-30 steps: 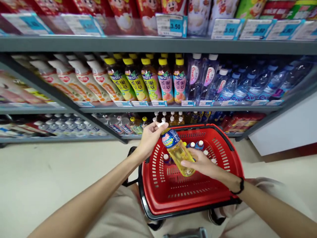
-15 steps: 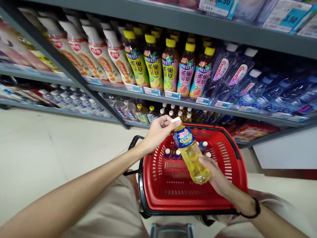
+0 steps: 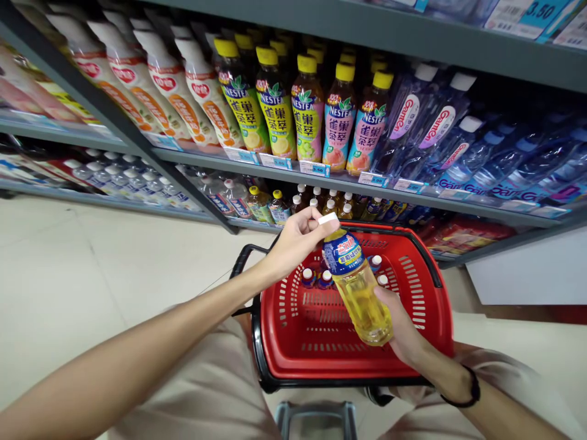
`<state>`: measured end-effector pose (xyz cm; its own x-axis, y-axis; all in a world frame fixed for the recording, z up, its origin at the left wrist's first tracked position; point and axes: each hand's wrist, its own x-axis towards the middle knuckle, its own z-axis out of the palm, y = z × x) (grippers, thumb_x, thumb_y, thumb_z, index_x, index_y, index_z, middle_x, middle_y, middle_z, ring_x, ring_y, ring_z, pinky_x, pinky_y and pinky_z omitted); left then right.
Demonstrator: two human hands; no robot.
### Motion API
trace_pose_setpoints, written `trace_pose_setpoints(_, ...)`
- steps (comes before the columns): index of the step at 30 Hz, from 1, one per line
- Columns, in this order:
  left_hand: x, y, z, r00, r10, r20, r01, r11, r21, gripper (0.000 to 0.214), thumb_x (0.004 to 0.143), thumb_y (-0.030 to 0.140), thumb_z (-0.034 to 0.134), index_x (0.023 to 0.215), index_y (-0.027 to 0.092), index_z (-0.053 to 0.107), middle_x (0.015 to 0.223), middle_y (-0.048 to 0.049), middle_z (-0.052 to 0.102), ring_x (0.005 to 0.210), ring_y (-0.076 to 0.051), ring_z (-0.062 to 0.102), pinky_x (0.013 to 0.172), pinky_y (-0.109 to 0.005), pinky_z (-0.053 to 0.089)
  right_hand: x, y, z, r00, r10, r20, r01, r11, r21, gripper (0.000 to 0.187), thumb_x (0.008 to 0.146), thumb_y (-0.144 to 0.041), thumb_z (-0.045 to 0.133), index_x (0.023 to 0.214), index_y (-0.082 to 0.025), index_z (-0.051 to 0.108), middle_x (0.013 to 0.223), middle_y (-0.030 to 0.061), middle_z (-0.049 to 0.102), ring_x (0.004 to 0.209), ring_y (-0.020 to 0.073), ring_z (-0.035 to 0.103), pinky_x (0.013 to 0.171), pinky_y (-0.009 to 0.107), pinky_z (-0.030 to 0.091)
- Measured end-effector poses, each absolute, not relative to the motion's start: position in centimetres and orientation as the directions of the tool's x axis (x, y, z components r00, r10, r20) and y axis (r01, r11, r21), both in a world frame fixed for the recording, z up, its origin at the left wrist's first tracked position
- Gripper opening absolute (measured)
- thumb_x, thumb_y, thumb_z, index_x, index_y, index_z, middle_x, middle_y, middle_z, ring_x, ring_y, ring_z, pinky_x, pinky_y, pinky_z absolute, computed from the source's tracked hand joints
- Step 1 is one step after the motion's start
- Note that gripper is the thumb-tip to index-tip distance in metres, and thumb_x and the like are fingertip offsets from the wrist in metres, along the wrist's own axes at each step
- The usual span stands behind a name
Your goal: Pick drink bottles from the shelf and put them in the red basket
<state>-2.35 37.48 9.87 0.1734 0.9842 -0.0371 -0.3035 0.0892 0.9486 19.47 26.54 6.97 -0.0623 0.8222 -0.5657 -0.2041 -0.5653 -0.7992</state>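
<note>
A bottle of yellow drink (image 3: pixel 362 299) with a blue label and white cap is tilted over the red shopping basket (image 3: pixel 321 370). My left hand (image 3: pixel 300 235) pinches it at the white cap, thumb along the cap's near side. Around its lower part curls my right hand (image 3: pixel 400 324), thumb on the front; the other fingers are hidden behind the bottle. Inside the basket stand several bottles with white caps (image 3: pixel 326 276), partly covered by the held bottle.
Shelves ahead hold Nestea bottles (image 3: pixel 283 110), white bottles with orange labels (image 3: pixel 167 85) and clear water bottles (image 3: pixel 433 128). Smaller bottles (image 3: pixel 279 208) fill the bottom shelf behind the basket. A black basket handle (image 3: pixel 243 260) sticks out left. A grey frame (image 3: pixel 316 410) stands between my legs.
The view has shifted slightly, so the shelves sit a little higher and further left. The bottle stays in both hands, its base now slightly lower and further right.
</note>
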Motion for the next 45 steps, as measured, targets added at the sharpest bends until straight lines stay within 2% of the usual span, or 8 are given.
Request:
trace_pose_setpoints(5, -2.4, 36.8, 11.2, 0.227, 0.974, -0.011, -0.289, 0.078, 0.954, 0.055, 0.073, 0.058, 0.086, 0.073, 0.020, 0.046, 0.060, 0.0070, 0.044, 0.051, -0.007, 0.034, 0.048, -0.021, 0.026, 19.3, 25.9, 7.1, -0.159, 0.738, -0.656, -0.247, -0.673, -0.697, 0.067, 0.085, -0.079, 0.064, 0.103, -0.017, 0.080, 0.081, 0.0099, 0.079, 0.068, 0.0251, 0.073, 0.065, 0.036, 0.057)
trace_pose_setpoints(8, -2.5, 36.3, 11.8, 0.249, 0.968, 0.031, -0.290, 0.044, 0.956, 0.053, 0.074, 0.061, 0.084, 0.074, 0.019, 0.052, 0.064, 0.0046, 0.049, 0.055, -0.009, 0.040, 0.050, -0.022, 0.031, 19.0, 25.4, 7.6, -0.228, 0.727, -0.648, -0.291, -0.686, -0.667, 0.065, 0.089, -0.075, 0.059, 0.100, -0.015, 0.080, 0.081, 0.0113, 0.079, 0.064, 0.0237, 0.071, 0.060, 0.034, 0.056)
trace_pose_setpoints(12, -2.7, 35.8, 11.8, 0.281, 0.960, 0.009, -0.320, 0.085, 0.944, 0.049, 0.079, 0.063, 0.079, 0.085, 0.019, 0.060, 0.067, 0.0043, 0.051, 0.052, -0.008, 0.038, 0.048, -0.021, 0.026, 18.5, 25.0, 8.7, -0.318, 0.721, -0.616, -0.331, -0.693, -0.641, 0.066, 0.092, -0.072, 0.053, 0.105, -0.014, 0.080, 0.087, 0.0129, 0.080, 0.061, 0.0226, 0.068, 0.056, 0.032, 0.053)
trace_pose_setpoints(16, -2.5, 35.5, 11.8, 0.287, 0.958, 0.010, -0.319, 0.086, 0.944, 0.050, 0.080, 0.062, 0.080, 0.088, 0.017, 0.061, 0.074, 0.0009, 0.060, 0.060, -0.011, 0.052, 0.057, -0.022, 0.041, 18.5, 25.3, 8.8, -0.366, 0.712, -0.599, -0.292, -0.699, -0.652, 0.070, 0.089, -0.074, 0.051, 0.095, -0.010, 0.080, 0.076, 0.0141, 0.078, 0.058, 0.0235, 0.069, 0.057, 0.032, 0.053)
trace_pose_setpoints(29, -2.1, 34.4, 12.1, 0.301, 0.952, 0.055, -0.236, 0.018, 0.972, 0.049, 0.082, 0.063, 0.078, 0.087, 0.018, 0.061, 0.075, -0.0015, 0.063, 0.063, -0.013, 0.055, 0.058, -0.023, 0.044, 17.7, 26.0, 8.9, -0.420, 0.657, -0.625, -0.141, -0.728, -0.671, 0.089, 0.080, -0.091, 0.046, 0.106, -0.013, 0.079, 0.087, 0.0176, 0.080, 0.088, 0.0352, 0.077, 0.077, 0.045, 0.061)
trace_pose_setpoints(35, -2.1, 34.9, 12.1, 0.268, 0.962, 0.051, -0.190, 0.000, 0.982, 0.050, 0.082, 0.064, 0.076, 0.089, 0.015, 0.070, 0.083, -0.0061, 0.069, 0.072, -0.017, 0.062, 0.065, -0.026, 0.049, 18.1, 26.3, 7.9, -0.230, 0.711, -0.664, -0.235, -0.703, -0.671, 0.078, 0.078, -0.087, 0.061, 0.111, -0.017, 0.077, 0.099, 0.0132, 0.081, 0.098, 0.0349, 0.077, 0.086, 0.048, 0.062)
trace_pose_setpoints(39, -2.5, 35.5, 11.9, 0.242, 0.969, 0.050, -0.201, 0.000, 0.980, 0.052, 0.082, 0.064, 0.076, 0.094, 0.014, 0.073, 0.085, -0.0058, 0.070, 0.076, -0.017, 0.063, 0.071, -0.026, 0.051, 18.6, 26.3, 6.8, -0.217, 0.756, -0.617, -0.213, -0.654, -0.726, 0.070, 0.080, -0.079, 0.071, 0.118, -0.022, 0.076, 0.111, 0.0095, 0.081, 0.113, 0.0342, 0.074, 0.100, 0.050, 0.058)
trace_pose_setpoints(45, -3.0, 36.0, 11.5, 0.203, 0.974, 0.102, -0.197, -0.061, 0.978, 0.051, 0.085, 0.067, 0.070, 0.083, 0.015, 0.072, 0.081, -0.0045, 0.067, 0.070, -0.015, 0.055, 0.063, -0.024, 0.042, 19.3, 25.7, 5.7, -0.142, 0.839, -0.526, -0.093, -0.540, -0.836, 0.067, 0.077, -0.063, 0.087, 0.130, -0.025, 0.070, 0.144, 0.0092, 0.068, 0.143, 0.0327, 0.055, 0.119, 0.050, 0.043)
